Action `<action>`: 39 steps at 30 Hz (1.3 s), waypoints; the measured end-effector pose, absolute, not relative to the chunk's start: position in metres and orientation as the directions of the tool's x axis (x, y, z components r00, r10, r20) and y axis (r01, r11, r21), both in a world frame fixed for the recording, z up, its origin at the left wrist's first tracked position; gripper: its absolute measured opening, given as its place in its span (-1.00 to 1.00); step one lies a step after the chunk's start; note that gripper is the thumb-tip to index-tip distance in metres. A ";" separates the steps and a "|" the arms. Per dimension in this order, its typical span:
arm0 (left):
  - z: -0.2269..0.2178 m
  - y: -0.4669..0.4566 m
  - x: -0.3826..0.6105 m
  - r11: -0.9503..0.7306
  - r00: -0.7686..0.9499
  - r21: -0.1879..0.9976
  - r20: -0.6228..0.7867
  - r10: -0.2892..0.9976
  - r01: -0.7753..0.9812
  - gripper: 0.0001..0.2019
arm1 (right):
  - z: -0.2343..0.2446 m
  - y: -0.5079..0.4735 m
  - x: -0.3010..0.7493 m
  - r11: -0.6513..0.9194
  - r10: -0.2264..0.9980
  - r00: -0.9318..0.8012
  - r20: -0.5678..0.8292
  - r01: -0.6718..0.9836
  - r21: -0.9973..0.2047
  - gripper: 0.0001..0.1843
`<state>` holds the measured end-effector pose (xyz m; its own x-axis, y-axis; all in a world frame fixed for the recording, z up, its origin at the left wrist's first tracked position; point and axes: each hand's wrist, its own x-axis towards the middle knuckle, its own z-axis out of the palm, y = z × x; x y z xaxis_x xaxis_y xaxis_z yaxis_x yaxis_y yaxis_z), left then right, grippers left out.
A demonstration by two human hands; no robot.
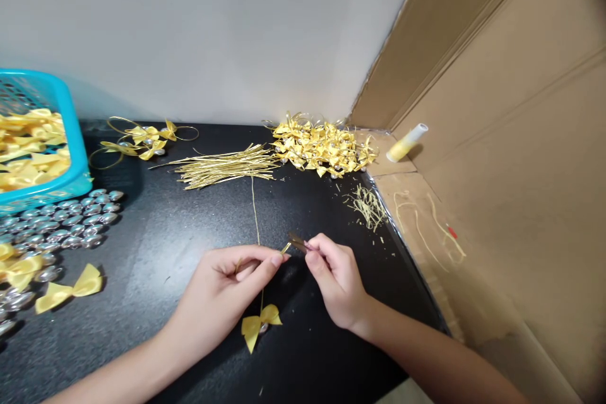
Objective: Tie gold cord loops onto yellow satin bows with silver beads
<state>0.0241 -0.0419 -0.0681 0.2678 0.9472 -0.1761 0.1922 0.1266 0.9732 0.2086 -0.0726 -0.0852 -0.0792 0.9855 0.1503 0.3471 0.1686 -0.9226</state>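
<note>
My left hand (227,284) pinches a thin gold cord (255,214) that runs away from me toward a bundle of gold cords (222,167). A yellow ribbon bow (259,325) with a silver bead lies on the black table (165,246) just below that hand. My right hand (334,281) is closed on a small dark tool (297,242) whose tip meets the cord's end at my left fingertips.
A blue basket (71,132) of yellow bows stands at the far left, with several silver beads (71,221) and loose bows (71,287) before it. A heap of finished bows (322,148) lies at the back. Cardboard (497,170) with a glue tube (406,142) walls the right side.
</note>
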 end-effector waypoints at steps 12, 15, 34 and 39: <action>-0.069 -0.042 0.022 0.085 0.270 0.971 -0.146 0.952 0.224 -0.78 | -0.086 -0.072 0.210 0.154 0.988 -0.065 0.140 0.335 -0.929 -0.71; -0.069 -0.042 0.022 0.085 0.281 0.969 -0.151 0.948 0.234 -0.77 | -0.086 -0.072 0.210 0.162 0.986 -0.078 0.144 0.340 -0.926 -0.73; -0.064 -0.042 0.023 0.181 0.255 0.970 -0.219 0.942 0.161 -0.84 | -0.085 -0.071 0.210 0.153 0.988 -0.057 0.142 0.390 -0.908 -0.68; -0.065 -0.042 0.023 0.165 0.258 0.967 -0.213 0.942 0.194 -0.80 | -0.087 -0.067 0.215 0.141 0.989 -0.004 0.151 0.395 -0.908 -0.74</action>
<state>0.0231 -0.0418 -0.0645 0.2583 0.9423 -0.2129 0.1940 0.1653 0.9670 0.2151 -0.0674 -0.0872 -0.0044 0.9885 0.1511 0.3955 0.1405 -0.9077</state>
